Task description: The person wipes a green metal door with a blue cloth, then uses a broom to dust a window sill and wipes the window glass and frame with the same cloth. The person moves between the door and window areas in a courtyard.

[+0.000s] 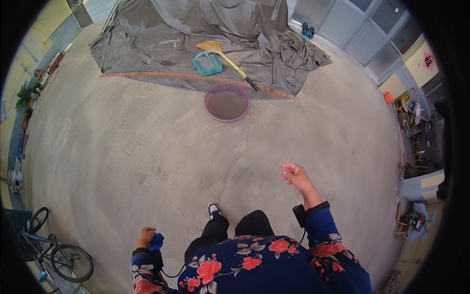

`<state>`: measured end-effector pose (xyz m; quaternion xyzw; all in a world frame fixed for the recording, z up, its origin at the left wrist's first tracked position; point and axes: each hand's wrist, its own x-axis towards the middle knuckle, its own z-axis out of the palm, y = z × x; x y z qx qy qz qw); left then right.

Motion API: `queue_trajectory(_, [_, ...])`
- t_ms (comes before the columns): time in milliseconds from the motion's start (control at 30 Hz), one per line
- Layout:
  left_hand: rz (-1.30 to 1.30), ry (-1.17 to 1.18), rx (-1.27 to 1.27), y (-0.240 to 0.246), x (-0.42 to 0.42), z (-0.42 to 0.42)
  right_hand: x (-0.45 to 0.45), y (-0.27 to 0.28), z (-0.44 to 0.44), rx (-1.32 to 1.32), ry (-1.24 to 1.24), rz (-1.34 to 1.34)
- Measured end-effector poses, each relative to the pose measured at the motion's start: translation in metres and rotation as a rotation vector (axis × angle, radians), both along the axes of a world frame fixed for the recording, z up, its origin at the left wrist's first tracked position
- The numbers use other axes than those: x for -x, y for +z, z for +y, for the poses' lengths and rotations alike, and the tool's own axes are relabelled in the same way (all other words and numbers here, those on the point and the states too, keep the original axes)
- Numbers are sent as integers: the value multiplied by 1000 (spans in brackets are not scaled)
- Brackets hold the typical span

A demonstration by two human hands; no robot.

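My left hand (146, 236) hangs low at my side, closed around a blue cloth (156, 241). Held out in front of me to the right, my right hand (295, 177) has nothing in it, its fingers loosely curled and apart. Ahead on the concrete floor stands a purple plastic basin (226, 117) holding murky grey water (227, 104). Beyond it a teal plastic dustpan (208, 67) and a broom (232, 63) with a yellow handle lie on a grey tarpaulin (147, 55). Both hands are well apart from the basin.
A reddish strip (176, 76) runs along the tarpaulin's front edge. A bicycle (58, 250) stands at the left wall, near potted plants (24, 95). Shoes (307, 31) sit by the glazed doors (352, 31). Clutter (413, 114) and an orange container (389, 97) line the right side.
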<state>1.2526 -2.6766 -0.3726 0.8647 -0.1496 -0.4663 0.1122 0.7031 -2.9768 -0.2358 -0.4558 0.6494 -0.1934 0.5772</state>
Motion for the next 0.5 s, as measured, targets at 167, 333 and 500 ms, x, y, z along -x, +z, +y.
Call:
queue_trajectory(167, [-95, -55, 277, 46, -17, -229, 16, -31, -88, -120, -98, 30])
queue_trajectory(333, [-241, -264, -36, 2, 7, -243, 9, -76, -212, -171, 15, 90])
queue_trajectory(500, [88, -648, -375, -20, 23, -191, 10, -88, -355, -190, -26, 137])
